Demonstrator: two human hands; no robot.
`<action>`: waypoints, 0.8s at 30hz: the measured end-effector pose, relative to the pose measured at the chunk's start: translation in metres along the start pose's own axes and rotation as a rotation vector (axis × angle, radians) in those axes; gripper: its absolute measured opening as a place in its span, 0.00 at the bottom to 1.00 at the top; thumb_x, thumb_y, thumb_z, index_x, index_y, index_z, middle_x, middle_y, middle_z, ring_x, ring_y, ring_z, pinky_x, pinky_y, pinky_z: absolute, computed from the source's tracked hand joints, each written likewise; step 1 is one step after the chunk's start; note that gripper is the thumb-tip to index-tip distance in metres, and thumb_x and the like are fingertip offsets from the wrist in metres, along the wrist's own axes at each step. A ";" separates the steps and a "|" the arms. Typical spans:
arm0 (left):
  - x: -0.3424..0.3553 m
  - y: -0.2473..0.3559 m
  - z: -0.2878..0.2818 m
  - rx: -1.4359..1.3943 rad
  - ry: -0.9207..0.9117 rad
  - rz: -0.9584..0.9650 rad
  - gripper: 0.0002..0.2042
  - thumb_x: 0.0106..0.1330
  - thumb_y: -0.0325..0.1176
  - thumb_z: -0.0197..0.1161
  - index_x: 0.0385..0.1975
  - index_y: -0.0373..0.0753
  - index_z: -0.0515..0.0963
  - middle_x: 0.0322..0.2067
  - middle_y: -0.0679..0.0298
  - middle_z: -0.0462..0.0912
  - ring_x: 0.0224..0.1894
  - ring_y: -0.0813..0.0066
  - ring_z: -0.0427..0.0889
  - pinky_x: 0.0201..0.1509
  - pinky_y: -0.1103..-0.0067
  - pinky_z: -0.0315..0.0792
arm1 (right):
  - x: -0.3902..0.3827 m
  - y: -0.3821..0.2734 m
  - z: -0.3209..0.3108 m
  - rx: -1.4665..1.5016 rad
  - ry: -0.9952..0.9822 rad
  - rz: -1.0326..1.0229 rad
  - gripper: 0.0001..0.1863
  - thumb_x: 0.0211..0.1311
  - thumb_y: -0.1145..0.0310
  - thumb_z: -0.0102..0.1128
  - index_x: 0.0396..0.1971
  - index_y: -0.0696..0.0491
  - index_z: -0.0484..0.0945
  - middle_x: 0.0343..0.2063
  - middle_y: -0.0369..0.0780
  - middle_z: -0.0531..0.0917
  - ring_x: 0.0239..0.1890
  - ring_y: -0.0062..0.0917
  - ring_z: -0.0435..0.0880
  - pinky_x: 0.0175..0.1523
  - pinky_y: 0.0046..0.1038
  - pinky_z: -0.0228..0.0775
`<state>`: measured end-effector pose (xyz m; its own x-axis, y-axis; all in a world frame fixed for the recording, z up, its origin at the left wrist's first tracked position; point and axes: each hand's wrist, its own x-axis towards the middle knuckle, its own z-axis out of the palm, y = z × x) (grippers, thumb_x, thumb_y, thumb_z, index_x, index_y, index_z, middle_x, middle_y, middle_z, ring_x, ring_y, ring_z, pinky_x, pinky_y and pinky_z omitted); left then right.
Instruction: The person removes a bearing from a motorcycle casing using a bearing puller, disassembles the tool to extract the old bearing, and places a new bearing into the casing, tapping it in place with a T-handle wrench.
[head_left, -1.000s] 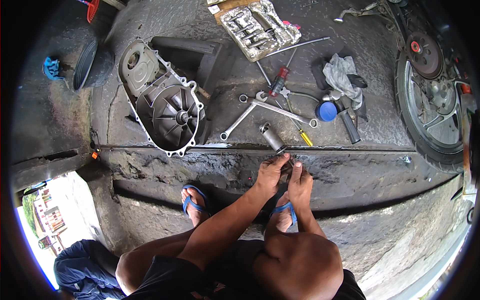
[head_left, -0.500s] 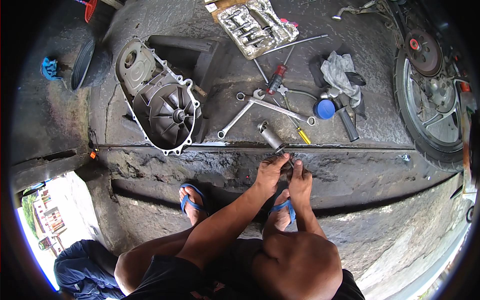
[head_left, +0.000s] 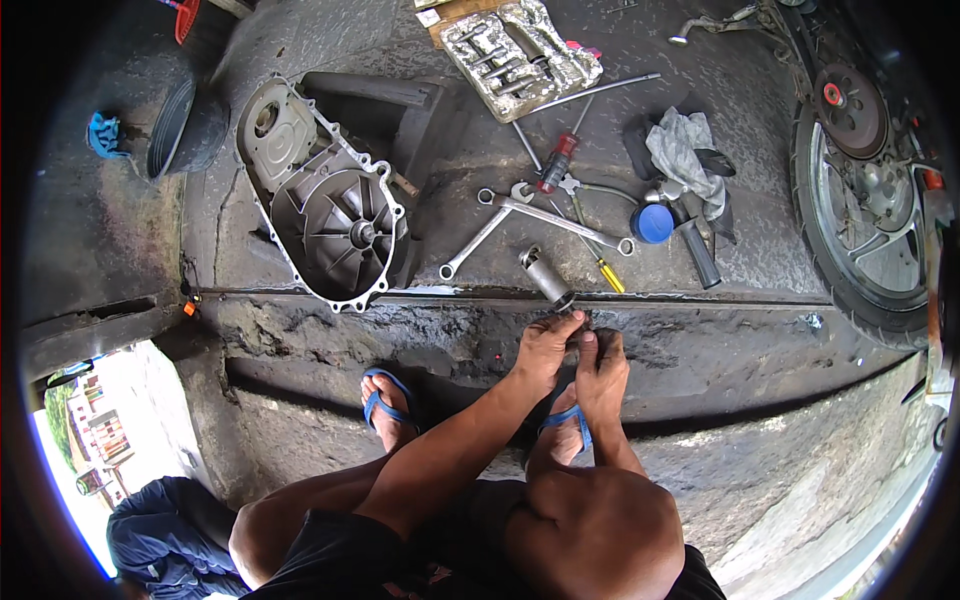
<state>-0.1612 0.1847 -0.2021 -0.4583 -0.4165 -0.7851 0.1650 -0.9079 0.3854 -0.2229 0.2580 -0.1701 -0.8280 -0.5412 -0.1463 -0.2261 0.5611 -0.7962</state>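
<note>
Just ahead of the left hand (head_left: 543,348): metal cylinder (head_left: 545,277), slanting away; contact unclear. Left fingers curled in; right hand (head_left: 602,362) close beside, also curled. Cannot tell what either grips. Yellow screwdriver (head_left: 611,277) ahead of right hand; wrenches (head_left: 570,222) beyond cylinder.

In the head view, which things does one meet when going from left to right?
Crumpled blue item, black tub, metal engine casing, metal cylinder, right hand, round blue lid, motorcycle wheel.
</note>
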 end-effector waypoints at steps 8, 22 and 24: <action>-0.005 0.003 0.006 0.002 -0.001 -0.030 0.08 0.65 0.34 0.68 0.36 0.36 0.82 0.33 0.63 0.85 0.35 0.74 0.83 0.43 0.77 0.77 | -0.001 0.013 0.007 -0.036 0.109 -0.145 0.33 0.74 0.45 0.43 0.22 0.61 0.76 0.14 0.45 0.78 0.19 0.40 0.79 0.28 0.39 0.67; 0.001 0.001 0.001 0.078 0.023 -0.039 0.09 0.64 0.34 0.69 0.35 0.35 0.83 0.33 0.63 0.85 0.37 0.74 0.83 0.46 0.76 0.76 | 0.009 0.004 -0.011 0.137 -0.267 0.452 0.30 0.75 0.49 0.44 0.25 0.63 0.77 0.18 0.50 0.79 0.22 0.42 0.81 0.30 0.42 0.67; 0.002 -0.002 0.002 0.089 0.011 0.026 0.09 0.64 0.35 0.69 0.35 0.35 0.83 0.33 0.63 0.85 0.37 0.75 0.82 0.45 0.76 0.75 | 0.002 0.007 -0.002 -0.047 -0.096 0.144 0.31 0.75 0.49 0.45 0.25 0.63 0.77 0.16 0.47 0.77 0.20 0.36 0.78 0.28 0.41 0.67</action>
<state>-0.1636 0.1854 -0.2034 -0.4454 -0.4406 -0.7794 0.0983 -0.8893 0.4466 -0.2273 0.2621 -0.1747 -0.8010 -0.5097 -0.3140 -0.1348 0.6646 -0.7349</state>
